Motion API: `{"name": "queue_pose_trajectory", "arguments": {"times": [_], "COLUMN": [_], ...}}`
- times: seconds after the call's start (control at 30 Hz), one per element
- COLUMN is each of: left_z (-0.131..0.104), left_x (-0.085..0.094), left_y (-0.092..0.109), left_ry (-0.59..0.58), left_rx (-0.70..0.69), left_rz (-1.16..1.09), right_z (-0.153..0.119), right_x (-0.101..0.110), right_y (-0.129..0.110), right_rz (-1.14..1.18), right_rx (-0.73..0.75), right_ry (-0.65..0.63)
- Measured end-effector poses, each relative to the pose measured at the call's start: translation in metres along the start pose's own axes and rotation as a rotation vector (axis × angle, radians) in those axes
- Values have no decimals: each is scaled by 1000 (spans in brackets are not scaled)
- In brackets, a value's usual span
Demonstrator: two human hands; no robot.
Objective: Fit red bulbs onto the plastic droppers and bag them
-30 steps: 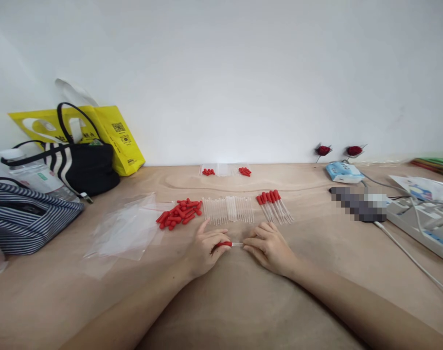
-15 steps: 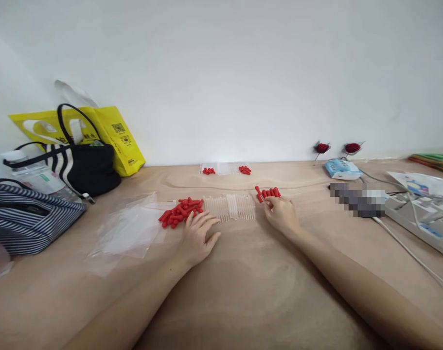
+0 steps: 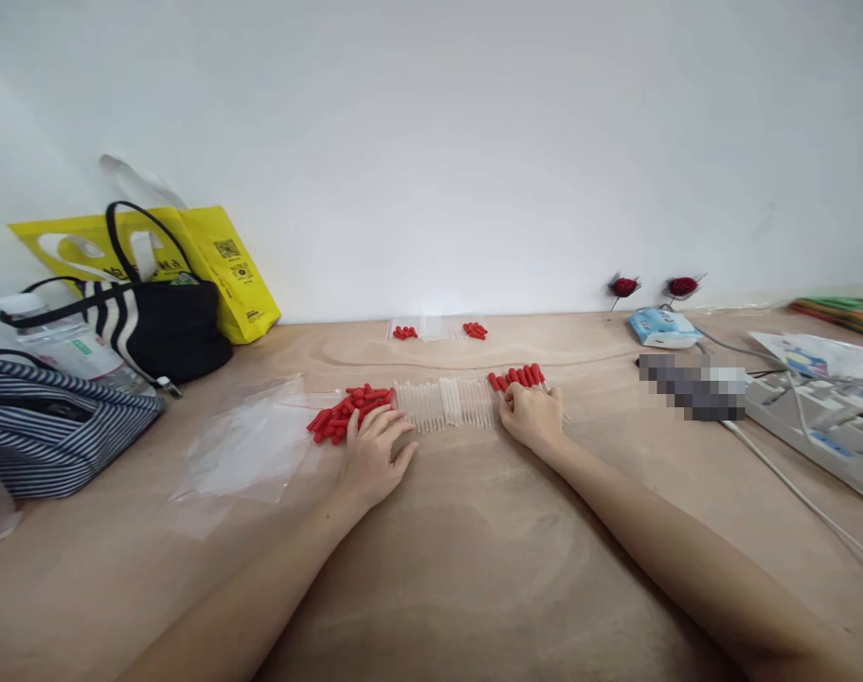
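My right hand [image 3: 534,417] is curled over the stems of the droppers [image 3: 523,376], which lie side by side in from the desk's [image 3: 459,568] far edge, right of its middle; I can't tell whether the fingers pinch one. My left hand [image 3: 375,457] is loosely spread, fingertips at the bulbs [image 3: 335,417]. Between the hands lie the tubes [image 3: 441,404] in a row. I'd expect each dropper to be very light: bulb soft and grippy, stem smooth, slippery, perhaps brittle. I'd pinch gently where bulb meets stem, sparing the thin tip.
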State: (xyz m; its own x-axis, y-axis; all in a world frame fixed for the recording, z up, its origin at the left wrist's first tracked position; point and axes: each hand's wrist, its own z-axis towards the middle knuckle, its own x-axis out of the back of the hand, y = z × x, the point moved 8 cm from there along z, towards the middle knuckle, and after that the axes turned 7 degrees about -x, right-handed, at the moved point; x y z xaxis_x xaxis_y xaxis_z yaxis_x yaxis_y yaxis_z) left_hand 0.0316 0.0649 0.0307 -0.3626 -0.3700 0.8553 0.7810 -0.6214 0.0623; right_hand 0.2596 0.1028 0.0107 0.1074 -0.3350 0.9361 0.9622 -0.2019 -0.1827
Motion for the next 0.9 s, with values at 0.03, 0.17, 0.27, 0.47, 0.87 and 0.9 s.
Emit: {"name": "queue_pose_trajectory", "arguments": {"times": [0.03, 0.17, 0.27, 0.47, 0.87, 0.9], "left_z": [1, 2, 1, -1, 1, 1], "left_x": [2, 12, 17, 18, 24, 24], "left_y": [-2, -16, -33, -44, -41, -40], "left_ry": [13, 75, 83, 77, 92, 93], "left_rx": [1, 51, 122, 147, 65, 58], "left_rz": [13, 73, 139, 243, 398, 404], "right_z": [1, 7, 13, 21, 4, -4], "right_x": [1, 0, -5, -11, 9, 14], "right_y": [-1, -10, -15, -20, -29, -31], "right_rz": [0, -3, -33, -75, -67, -46], "right_rx": [-4, -20, -46, -79, 76, 147], "right_ry": [2, -41, -127, -160, -84, -41]}}
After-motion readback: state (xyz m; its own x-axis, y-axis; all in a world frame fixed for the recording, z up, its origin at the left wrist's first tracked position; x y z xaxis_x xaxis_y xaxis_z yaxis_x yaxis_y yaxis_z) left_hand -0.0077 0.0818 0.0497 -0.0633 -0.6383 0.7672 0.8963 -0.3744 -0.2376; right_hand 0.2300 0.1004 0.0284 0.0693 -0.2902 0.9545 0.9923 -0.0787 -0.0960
